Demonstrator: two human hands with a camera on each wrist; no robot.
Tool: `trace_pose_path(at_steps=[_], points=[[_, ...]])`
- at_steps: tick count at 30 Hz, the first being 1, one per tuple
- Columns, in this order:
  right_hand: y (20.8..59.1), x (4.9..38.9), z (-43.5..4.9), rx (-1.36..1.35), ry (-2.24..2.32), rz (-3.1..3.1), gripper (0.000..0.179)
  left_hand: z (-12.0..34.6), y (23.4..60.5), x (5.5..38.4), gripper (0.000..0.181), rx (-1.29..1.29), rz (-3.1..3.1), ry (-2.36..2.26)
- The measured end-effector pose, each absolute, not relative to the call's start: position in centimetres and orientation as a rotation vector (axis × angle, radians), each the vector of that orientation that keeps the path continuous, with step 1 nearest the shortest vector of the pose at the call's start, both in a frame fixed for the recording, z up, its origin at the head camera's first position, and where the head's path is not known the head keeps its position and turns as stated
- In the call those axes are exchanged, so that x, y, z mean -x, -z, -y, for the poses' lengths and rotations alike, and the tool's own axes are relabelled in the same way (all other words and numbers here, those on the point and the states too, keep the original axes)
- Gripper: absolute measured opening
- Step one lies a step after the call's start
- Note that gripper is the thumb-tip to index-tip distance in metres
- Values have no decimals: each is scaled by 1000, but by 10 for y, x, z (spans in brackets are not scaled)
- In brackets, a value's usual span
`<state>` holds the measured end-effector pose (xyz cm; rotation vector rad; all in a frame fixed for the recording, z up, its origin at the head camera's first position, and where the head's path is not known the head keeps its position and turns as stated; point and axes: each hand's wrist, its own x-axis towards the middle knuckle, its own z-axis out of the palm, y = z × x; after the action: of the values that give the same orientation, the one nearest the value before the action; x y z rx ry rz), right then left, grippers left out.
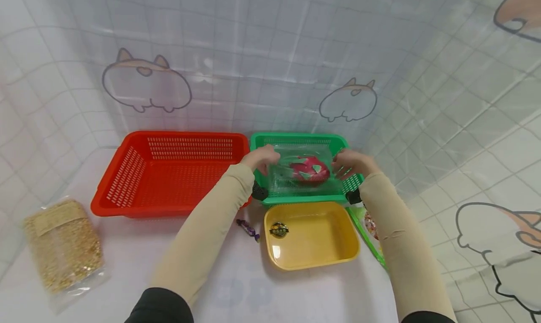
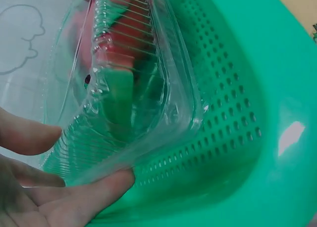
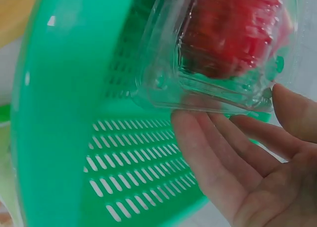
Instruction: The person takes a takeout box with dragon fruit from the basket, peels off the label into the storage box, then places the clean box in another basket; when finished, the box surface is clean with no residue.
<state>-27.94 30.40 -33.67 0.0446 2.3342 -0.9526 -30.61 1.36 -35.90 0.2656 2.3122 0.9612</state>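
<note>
A clear plastic clamshell box (image 1: 281,184) with a red dragon fruit (image 1: 310,169) inside is over the green basket (image 1: 300,199). My left hand (image 1: 262,157) holds the left end of the box; in the left wrist view the thumb is on one side of the ribbed plastic and the fingers are on the other. At the opposite end, my right hand (image 1: 355,163) grips the box, its fingers (image 3: 205,150) under the rim and the thumb by the corner. The basket's slotted wall shows beneath the box in both wrist views.
Left of the green basket stands a red basket (image 1: 186,173). A yellow tray (image 1: 314,236) with a dark sticker is in front. Beside it lies a purple-wrapped candy (image 1: 248,229). A green packet (image 1: 367,229) is partly under my right sleeve, and a bag of grain-like flakes (image 1: 65,248) lies far left.
</note>
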Motion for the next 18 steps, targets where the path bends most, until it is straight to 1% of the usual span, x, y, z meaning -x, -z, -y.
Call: trace_pose_path(at_steps=[7, 9, 11, 12, 14, 16, 18], points=[[345, 283, -300, -101, 956, -2278, 58, -18, 368, 307, 51, -272, -2360, -896], [345, 285, -299, -101, 928, -2283, 58, -19, 369, 308, 41, -272, -2375, -881], [345, 287, -299, -90, 895, -2292, 57, -20, 370, 309, 37, -277, -2396, -852], [344, 288, -298, -86, 875, -2297, 57, -21, 370, 309, 38, -280, -2398, -844], [345, 292, -299, -78, 842, -2300, 57, -22, 371, 311, 28, -284, -2401, -825], [347, 295, -300, -76, 825, -2298, 57, -23, 371, 311, 33, -281, -2394, -827], [349, 299, -301, -78, 810, -2303, 58, -23, 371, 311, 33, -269, -2380, -853]])
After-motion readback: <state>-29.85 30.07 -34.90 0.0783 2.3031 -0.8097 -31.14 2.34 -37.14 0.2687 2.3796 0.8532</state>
